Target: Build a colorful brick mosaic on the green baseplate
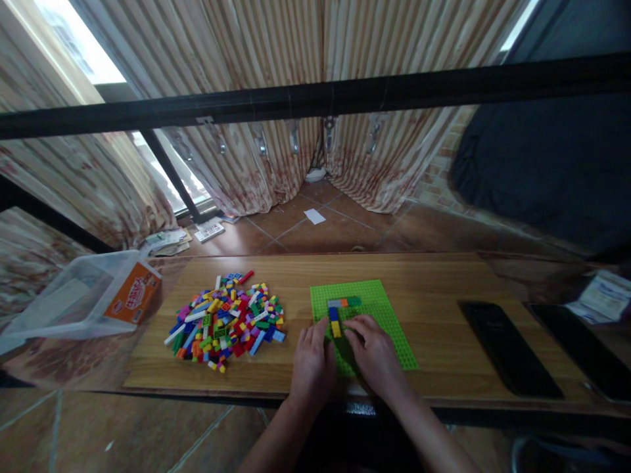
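A person's bare hands work over a square green baseplate lying on a wood-grain tabletop. On the baseplate, toward its far left part, toy bricks form an angled line: a grey brick at the corner, an orange brick and a green brick running right from it, and a blue brick then a yellow brick running toward the person. The left hand is over the baseplate's near left edge, fingers close together and bent, tips just beside the yellow brick. The right hand is over the baseplate's near middle, fingers curled, with thumb and forefinger close to the yellow brick's other side. I cannot tell whether either hand pinches anything. Left of the baseplate, well apart, spreads a mixed heap of colourful bricks; farther left stands a clear plastic tub with an orange label. Right of the baseplate lies a black, phone-like slab, with a second dark slab beyond it. Past the baseplate's far edge are a tiled floor, a black bar and striped curtains.
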Available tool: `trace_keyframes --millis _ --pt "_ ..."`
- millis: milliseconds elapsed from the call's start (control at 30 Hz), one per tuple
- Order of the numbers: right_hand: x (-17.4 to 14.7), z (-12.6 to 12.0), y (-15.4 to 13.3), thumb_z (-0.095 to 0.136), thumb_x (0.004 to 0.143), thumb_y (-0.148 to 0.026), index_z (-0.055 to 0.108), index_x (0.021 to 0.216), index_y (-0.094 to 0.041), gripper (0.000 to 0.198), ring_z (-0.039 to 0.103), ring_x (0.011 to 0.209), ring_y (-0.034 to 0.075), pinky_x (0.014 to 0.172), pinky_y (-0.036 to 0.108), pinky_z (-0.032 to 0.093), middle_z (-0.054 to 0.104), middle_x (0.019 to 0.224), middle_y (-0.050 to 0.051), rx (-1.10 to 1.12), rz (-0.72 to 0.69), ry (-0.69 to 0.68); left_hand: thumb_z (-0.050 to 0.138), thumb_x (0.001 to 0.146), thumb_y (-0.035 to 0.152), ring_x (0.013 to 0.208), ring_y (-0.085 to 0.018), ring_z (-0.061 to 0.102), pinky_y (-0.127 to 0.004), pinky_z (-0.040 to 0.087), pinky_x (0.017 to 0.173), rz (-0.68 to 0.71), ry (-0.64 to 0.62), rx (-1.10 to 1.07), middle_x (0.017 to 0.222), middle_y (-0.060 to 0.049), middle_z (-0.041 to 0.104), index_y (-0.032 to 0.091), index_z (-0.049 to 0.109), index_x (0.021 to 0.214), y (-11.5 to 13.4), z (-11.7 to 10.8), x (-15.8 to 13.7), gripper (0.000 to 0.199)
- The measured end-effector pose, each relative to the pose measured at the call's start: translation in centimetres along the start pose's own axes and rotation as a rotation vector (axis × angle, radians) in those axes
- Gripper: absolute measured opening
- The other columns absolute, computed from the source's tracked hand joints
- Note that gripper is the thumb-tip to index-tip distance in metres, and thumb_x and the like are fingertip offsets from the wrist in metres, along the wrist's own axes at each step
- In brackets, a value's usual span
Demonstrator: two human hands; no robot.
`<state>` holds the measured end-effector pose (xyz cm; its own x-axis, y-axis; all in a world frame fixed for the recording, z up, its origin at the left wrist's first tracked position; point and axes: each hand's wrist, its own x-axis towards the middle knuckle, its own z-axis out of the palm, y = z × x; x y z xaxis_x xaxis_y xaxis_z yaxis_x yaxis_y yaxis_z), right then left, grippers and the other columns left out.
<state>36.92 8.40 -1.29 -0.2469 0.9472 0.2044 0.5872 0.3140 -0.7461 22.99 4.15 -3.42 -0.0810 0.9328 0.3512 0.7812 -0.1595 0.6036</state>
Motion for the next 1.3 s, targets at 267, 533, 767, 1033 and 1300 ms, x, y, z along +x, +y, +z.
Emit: trace_keyframes --millis 267,533,767,1033,1300 --pt "-1.2 1.0 -0.3 0.036 0.09 -0.013 0.066 0.107 -0.024 0.036 0.059 0.098 0.02 0.086 0.034 0.049 0.061 0.103 0.008 -0.065 -0.063 0.004 0.042 0.084 0.009 0.107 -0.026 0.055 -0.043 0.048 0.09 0.181 -0.101 0.186 0.119 -0.016 0.058 0.012 0.048 0.127 0.3 0.0 -0.3 0.044" --pt "-1.7 1.7 0.1 0.036 0.084 -0.005 0.065 0.112 -0.021 0.043 0.057 0.097 0.021 0.088 0.035 0.048 0.06 0.102 0.009 -0.133 -0.086 -0.032 0.043 0.085 0.01 0.109 -0.028 0.055 -0.043 0.048 0.089 0.266 -0.095 0.324 0.117 -0.017 0.06 0.008 0.049 0.126 -0.3 0.8 -0.5 0.042" --pt "-1.9 1.9 0.8 0.038 0.082 -0.002 0.062 0.117 -0.024 0.049 0.055 0.1 0.02 0.089 0.035 0.048 0.059 0.103 0.007 -0.17 -0.119 -0.067 0.045 0.085 0.01 0.111 -0.027 0.053 -0.04 0.046 0.093 0.251 -0.136 0.393 0.12 -0.019 0.058 0.003 0.048 0.127 -0.4 1.1 -0.8 0.043" --pt "-1.8 1.8 1.1 0.041 0.083 -0.003 0.062 0.12 -0.022 0.046 0.054 0.098 0.022 0.084 0.035 0.049 0.059 0.102 0.008 -0.283 -0.157 -0.106 0.045 0.086 0.013 0.102 -0.024 0.053 -0.037 0.047 0.086 0.135 -0.293 0.474 0.123 -0.013 0.058 0.009 0.049 0.129 0.9 -0.4 0.2 0.043" --pt "-1.6 1.7 1.3 0.045 0.084 -0.006 0.061 0.121 -0.023 0.043 0.054 0.089 0.02 0.081 0.032 0.046 0.059 0.094 0.006 -0.388 -0.182 -0.102 0.041 0.086 0.012 0.101 -0.025 0.055 -0.039 0.047 0.087 0.091 -0.347 0.462 0.118 -0.012 0.061 0.012 0.055 0.124 2.0 -1.2 1.4 0.04"
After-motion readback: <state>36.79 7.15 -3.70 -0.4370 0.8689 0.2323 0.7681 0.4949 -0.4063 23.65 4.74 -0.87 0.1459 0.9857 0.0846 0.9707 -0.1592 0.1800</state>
